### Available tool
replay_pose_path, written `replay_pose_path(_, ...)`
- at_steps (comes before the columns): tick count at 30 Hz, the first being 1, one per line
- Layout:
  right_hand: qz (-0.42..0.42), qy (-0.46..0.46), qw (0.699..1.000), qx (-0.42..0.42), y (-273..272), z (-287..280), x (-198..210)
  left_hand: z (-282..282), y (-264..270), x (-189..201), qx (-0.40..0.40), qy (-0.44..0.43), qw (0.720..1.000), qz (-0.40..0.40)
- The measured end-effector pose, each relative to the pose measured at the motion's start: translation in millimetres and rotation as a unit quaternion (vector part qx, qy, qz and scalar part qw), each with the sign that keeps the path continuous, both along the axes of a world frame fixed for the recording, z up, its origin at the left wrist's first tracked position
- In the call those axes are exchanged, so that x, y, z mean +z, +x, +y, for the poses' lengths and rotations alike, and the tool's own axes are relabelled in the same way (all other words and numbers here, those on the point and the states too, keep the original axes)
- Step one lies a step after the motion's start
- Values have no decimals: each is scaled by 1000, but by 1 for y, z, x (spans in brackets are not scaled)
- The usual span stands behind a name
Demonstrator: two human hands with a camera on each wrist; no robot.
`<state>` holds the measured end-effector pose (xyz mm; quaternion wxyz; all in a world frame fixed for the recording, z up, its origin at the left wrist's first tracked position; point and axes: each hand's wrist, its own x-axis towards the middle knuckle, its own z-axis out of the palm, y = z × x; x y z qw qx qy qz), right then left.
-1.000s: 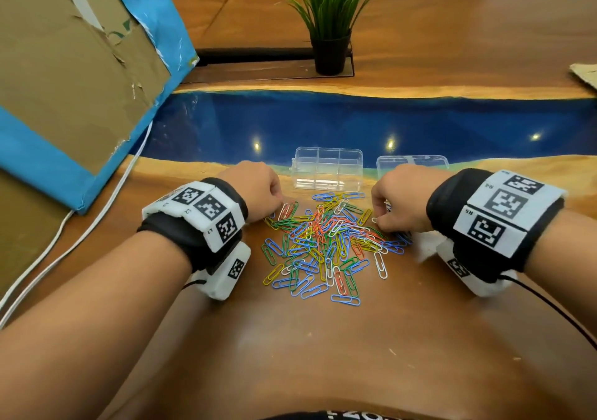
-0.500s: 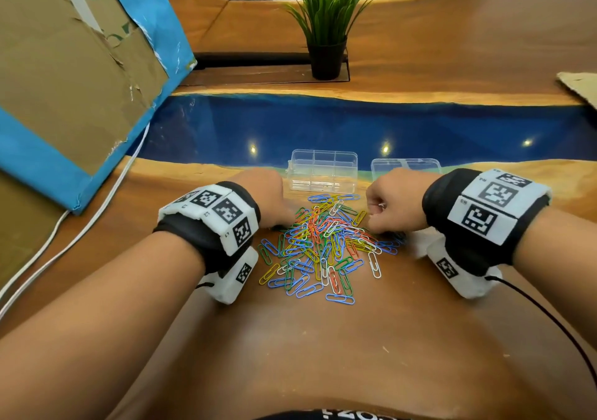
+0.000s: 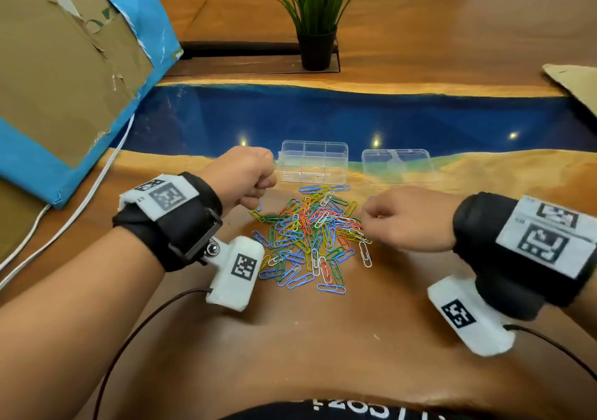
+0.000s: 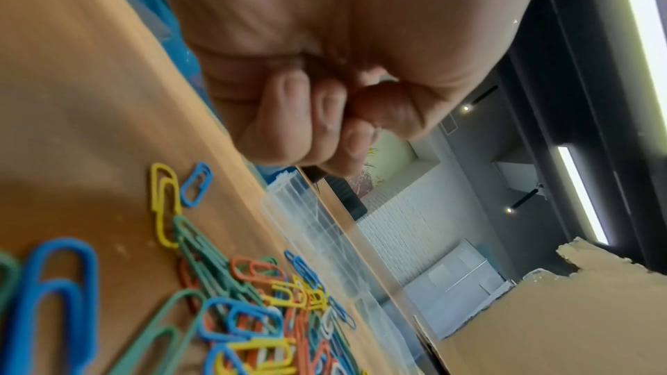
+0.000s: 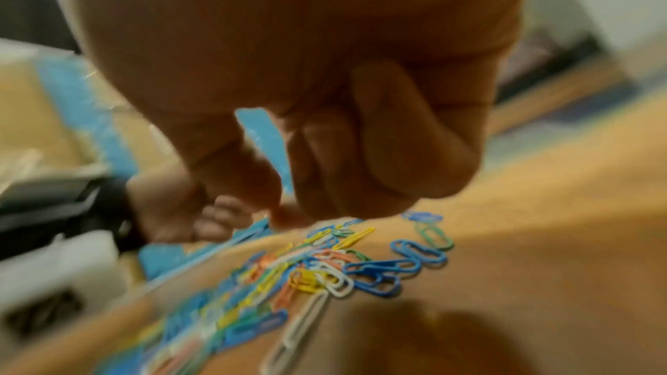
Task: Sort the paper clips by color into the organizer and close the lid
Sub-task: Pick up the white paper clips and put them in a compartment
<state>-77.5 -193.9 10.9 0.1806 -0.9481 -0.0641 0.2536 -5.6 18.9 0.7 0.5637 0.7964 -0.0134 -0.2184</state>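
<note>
Your table (image 3: 323, 339) carries everything; sorting looks barely begun. One organizer (image 3: 313, 166), six compartments as far as you can see, all seemingly empty, sits just past the pile. One lid (image 3: 397, 169) lies beside it, off. One heap of clips (image 3: 310, 235), several dozen, too tangled to count: blue, green, yellow, orange-red, white. Your left hand (image 3: 240, 174) is curled tight near the organizer; whether it holds a clip, cannot tell. Your right hand (image 3: 407, 222) is curled at the pile's edge, thumb to finger; contents hidden too.
</note>
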Motion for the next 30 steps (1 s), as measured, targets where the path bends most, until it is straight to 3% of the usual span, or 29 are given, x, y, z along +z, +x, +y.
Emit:
replay_pose_path(2,-34,-101,993,39,-8,8,0,-2,2,-2,16,-7,1000,2)
replay_pose_path(4,-49,-141,987,52,-13,15,-1,-5,4,-1,18,1,1000,9)
replay_pose_path(16,17,-151,987,55,-9,17,2,-24,14,9,4,38,997,66)
replay_pose_path(19,32,-74,997,-3,8,9,13,-35,17,16,9,34,997,67)
replay_pose_path(21,81,51,992,-83,23,5,17,-46,18,21,1,31,997,69)
replay_pose_path(25,108,243,944,-197,49,4,20,-67,20,26,-10,22,996,81)
replay_pose_path(30,70,320,894,-306,77,10,20,-82,25,31,18,5,994,104)
